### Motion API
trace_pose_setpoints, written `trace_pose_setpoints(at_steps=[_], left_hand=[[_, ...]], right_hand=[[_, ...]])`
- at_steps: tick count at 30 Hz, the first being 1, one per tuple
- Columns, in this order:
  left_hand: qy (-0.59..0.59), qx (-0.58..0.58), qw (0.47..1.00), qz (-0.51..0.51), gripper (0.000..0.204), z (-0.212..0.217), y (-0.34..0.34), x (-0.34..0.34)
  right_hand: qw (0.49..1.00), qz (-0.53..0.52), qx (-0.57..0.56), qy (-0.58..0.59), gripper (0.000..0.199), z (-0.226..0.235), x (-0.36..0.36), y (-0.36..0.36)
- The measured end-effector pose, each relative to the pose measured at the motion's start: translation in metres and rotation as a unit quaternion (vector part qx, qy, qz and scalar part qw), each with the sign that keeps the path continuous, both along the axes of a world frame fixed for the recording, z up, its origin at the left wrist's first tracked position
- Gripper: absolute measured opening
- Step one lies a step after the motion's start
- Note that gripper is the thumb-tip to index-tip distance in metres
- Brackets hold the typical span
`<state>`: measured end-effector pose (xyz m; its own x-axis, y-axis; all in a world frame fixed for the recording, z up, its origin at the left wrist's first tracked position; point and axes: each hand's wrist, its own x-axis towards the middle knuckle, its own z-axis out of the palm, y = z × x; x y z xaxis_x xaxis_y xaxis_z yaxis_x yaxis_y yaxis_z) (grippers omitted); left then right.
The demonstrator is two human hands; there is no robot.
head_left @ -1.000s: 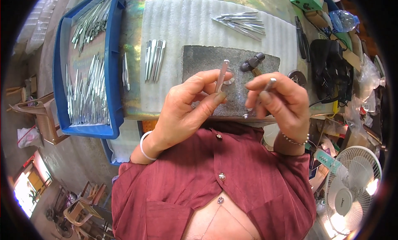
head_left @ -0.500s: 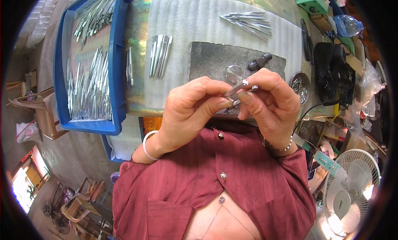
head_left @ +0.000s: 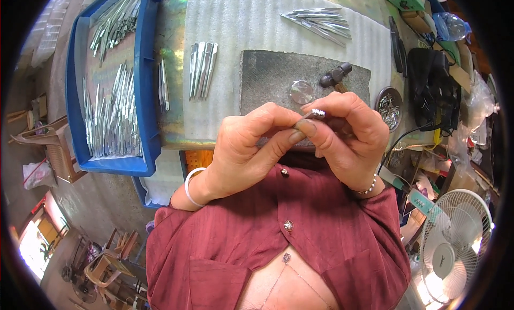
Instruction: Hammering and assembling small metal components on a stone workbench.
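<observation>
Over the near edge of the bench, my left hand [head_left: 250, 145] and my right hand [head_left: 350, 129] meet fingertip to fingertip. Between them they pinch a slim silver metal piece [head_left: 317, 114] whose ridged, toothed end points up and to the right; the fingers cover most of its length. Just beyond lies a dark grey slab [head_left: 267, 80], with a round clear disc [head_left: 301, 92] and a small hammer [head_left: 335, 75] on it. The hammer's handle runs down behind my right hand.
A white foam sheet [head_left: 235, 21] carries a row of metal strips [head_left: 203, 72] and a fanned pile [head_left: 318, 23]. To the left, a blue tray [head_left: 150, 88] holds many more strips. At right are a round dish [head_left: 379, 120] of small metal parts, a black object [head_left: 431, 88] and a fan [head_left: 455, 246].
The metal piece has turned in my fingers, so its toothed end now faces up. My fingertips have come closer together. More of the hammer and its handle shows.
</observation>
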<state>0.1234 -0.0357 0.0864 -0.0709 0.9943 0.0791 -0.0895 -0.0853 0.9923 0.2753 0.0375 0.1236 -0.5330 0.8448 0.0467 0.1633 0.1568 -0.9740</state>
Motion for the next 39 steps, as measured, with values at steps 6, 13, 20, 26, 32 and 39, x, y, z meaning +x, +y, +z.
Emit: trace_pose_setpoints(at_steps=[6,13,20,26,32,39], left_hand=[[0.031,-0.019,0.999,-0.036,0.010,0.005,-0.001,-0.001],[-0.041,-0.177,0.975,-0.130,0.007,0.010,0.004,-0.006],[-0.170,-0.258,0.939,-0.152,0.016,0.018,0.015,-0.007],[-0.198,-0.274,0.927,-0.162,0.018,0.017,0.017,-0.004],[-0.169,-0.261,0.930,-0.197,0.019,0.019,0.016,-0.001],[-0.120,-0.263,0.928,-0.237,0.019,0.026,0.024,0.004]], right_hand=[[0.999,0.026,-0.018,-0.020,0.012,-0.003,0.005,0.002],[0.952,0.043,-0.296,0.065,0.015,-0.015,0.005,0.017],[0.895,0.024,-0.421,0.145,0.018,-0.034,0.003,0.023],[0.877,0.024,-0.444,0.183,0.017,-0.040,0.009,0.020],[0.899,-0.007,-0.392,0.193,0.016,-0.034,0.014,0.008],[0.905,-0.036,-0.367,0.213,0.015,-0.035,0.024,0.002]])
